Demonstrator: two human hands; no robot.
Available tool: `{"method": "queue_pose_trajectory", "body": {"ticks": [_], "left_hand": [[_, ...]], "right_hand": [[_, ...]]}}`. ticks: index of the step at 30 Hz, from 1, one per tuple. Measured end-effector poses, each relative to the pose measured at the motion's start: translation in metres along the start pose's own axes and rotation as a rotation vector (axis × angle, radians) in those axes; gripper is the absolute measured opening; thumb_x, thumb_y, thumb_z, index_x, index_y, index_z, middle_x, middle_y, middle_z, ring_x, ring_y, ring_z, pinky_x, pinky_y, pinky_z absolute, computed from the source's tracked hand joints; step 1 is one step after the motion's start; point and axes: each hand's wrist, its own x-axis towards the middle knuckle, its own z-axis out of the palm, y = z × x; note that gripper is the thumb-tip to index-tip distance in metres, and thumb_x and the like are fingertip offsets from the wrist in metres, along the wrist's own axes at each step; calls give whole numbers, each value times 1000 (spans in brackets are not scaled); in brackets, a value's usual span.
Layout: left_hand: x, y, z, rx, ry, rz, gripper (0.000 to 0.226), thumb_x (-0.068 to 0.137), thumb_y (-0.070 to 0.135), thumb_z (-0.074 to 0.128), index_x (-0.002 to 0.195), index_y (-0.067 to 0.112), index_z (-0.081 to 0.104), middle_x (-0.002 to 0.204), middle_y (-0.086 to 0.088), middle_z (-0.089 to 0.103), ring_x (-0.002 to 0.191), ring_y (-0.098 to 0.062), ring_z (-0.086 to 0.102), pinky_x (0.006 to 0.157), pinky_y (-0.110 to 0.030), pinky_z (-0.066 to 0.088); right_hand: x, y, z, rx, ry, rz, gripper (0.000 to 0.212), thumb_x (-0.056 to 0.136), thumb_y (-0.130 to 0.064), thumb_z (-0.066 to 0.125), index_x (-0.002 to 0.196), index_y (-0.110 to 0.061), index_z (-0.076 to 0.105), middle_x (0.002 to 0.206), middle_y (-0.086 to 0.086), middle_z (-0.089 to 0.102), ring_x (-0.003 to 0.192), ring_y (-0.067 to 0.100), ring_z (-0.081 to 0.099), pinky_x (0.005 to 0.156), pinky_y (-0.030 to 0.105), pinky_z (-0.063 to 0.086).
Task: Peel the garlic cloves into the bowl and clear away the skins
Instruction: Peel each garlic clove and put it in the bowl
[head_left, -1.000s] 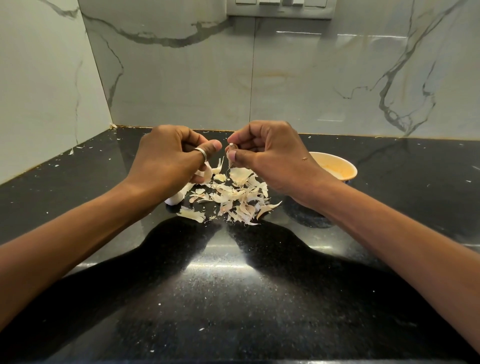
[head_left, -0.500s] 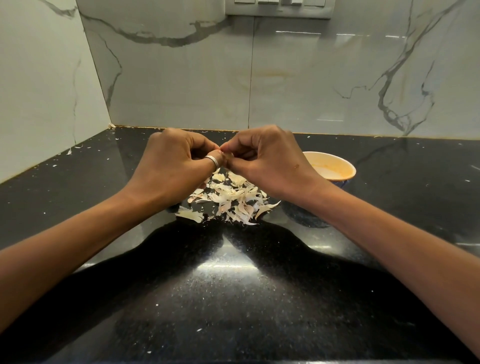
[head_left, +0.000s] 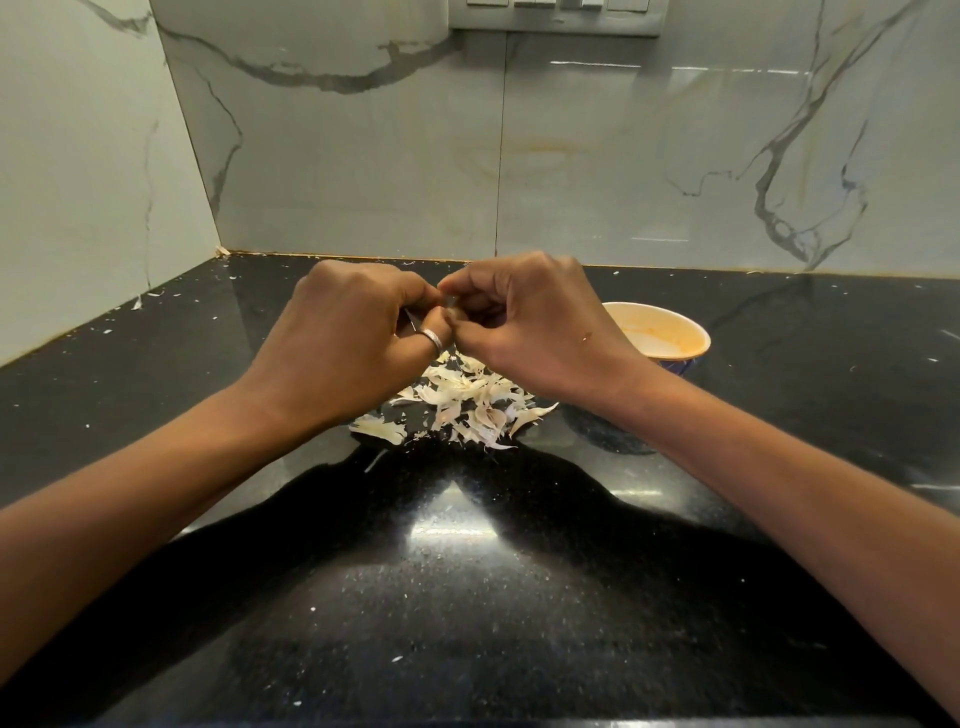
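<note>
My left hand (head_left: 353, 332) and my right hand (head_left: 540, 322) meet fingertip to fingertip above the black counter, both with curled fingers pinching a small garlic clove (head_left: 451, 312) that is almost hidden between them. A ring sits on my left thumb. Below the hands lies a pile of pale garlic skins (head_left: 462, 400). To the right, partly behind my right wrist, stands a small bowl (head_left: 675, 338) with an orange-stained inside; what lies in it cannot be seen.
The black stone counter (head_left: 467, 597) is dotted with tiny skin flakes. Marble-look wall tiles (head_left: 363, 156) close off the back and the left side. A switch plate (head_left: 556, 15) sits high on the back wall.
A second ago the hands were apart, the right one pinching a strip of skin; they have come together and risen slightly, fingertips now closed on the clove.
</note>
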Motion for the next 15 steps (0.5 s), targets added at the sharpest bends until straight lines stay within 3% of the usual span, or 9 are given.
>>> {"method": "queue_pose_trajectory", "body": {"ticks": [9,15], "left_hand": [[-2,-2,4,80,-35,11,37,87,32,47,84,10,77,66,-6,70,59,-29,63,60,-41,52],[-2,5,5,-22,-1,-108,26,86,26,57,86,12,79,61,1,70,53,-13,62,54,-13,40]], "right_hand": [[-1,-1,5,-83,-20,-55,18,83,-17,65,94,-16,79,75,-1,74,71,17,69,67,40,57],[-1,0,6,-20,-30,-11,18,85,-18,64,94,-14,80,76,3,76,74,20,72,71,44,60]]}}
